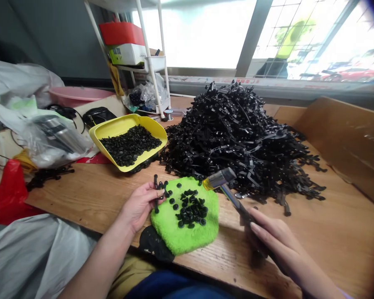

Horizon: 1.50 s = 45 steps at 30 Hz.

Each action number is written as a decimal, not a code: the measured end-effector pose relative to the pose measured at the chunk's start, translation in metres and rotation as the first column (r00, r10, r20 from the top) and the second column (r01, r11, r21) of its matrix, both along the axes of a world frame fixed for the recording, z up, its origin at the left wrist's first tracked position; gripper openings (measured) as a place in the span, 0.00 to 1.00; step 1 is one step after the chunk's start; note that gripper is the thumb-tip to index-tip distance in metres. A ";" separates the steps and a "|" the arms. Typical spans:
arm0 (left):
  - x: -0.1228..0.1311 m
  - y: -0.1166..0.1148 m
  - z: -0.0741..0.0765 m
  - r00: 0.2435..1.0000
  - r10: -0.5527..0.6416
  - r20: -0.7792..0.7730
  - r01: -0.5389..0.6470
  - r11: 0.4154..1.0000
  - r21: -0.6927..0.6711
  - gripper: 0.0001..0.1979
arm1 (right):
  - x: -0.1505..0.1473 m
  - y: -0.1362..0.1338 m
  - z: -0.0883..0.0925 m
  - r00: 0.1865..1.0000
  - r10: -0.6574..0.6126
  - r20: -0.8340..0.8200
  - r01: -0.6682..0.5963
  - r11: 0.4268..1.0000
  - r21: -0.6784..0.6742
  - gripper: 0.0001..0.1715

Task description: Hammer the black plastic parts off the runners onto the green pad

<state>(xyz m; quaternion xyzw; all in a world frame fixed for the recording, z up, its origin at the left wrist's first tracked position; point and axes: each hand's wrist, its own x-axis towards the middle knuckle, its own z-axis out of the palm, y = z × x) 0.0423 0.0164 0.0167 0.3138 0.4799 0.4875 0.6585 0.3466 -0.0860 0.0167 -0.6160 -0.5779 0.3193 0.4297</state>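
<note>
Currently, the left hand [143, 202] is at the near-left edge of the green fuzzy pad [169, 238], thumb and fingertips pinched together on a slim black part [156, 181] with knobbed ends, held roughly upright. The right hand [277, 236] is right of the pad, fingers wrapped round the dark grip of a hammer [233, 197], no gap visible. Hammer is tilted, its head raised near the pad's far right corner, yellowish tip to the left.

On the pad: a cluster of small black caps [191, 212] around the middle, several more scattered toward the left hand. Pad lies near the front edge of the wooden table [317, 245], partly over a black piece [155, 245] at its lower left.

Beyond the pad, left: yellow scoop [157, 132], tilted, with many small black pieces [129, 145] inside. Beyond, right: big heap of black strips [233, 137], loose ends spilling rightward toward a cardboard panel [345, 141]. White rack [147, 37] stands behind the scoop; bagged metal flask [60, 133] far left.
</note>
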 end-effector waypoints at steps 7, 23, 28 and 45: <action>0.003 -0.006 -0.004 0.999 0.010 -0.047 -0.010 1.000 0.000 0.15 | 0.005 -0.003 -0.003 0.986 0.106 0.133 -0.091 0.990 -0.112 0.23; 0.007 -0.007 -0.002 0.996 0.002 -0.091 -0.002 1.000 0.001 0.13 | -0.015 0.020 0.003 0.887 0.318 0.335 -0.361 0.930 0.075 0.19; 0.008 -0.007 -0.002 0.993 -0.013 -0.114 0.014 1.000 0.015 0.15 | -0.023 0.024 0.010 0.838 0.393 0.380 -0.438 0.898 0.037 0.17; 0.005 -0.007 -0.002 0.984 -0.022 -0.177 0.029 0.999 0.034 0.14 | -0.054 0.035 0.022 0.672 0.318 0.669 -0.399 0.916 -0.034 0.10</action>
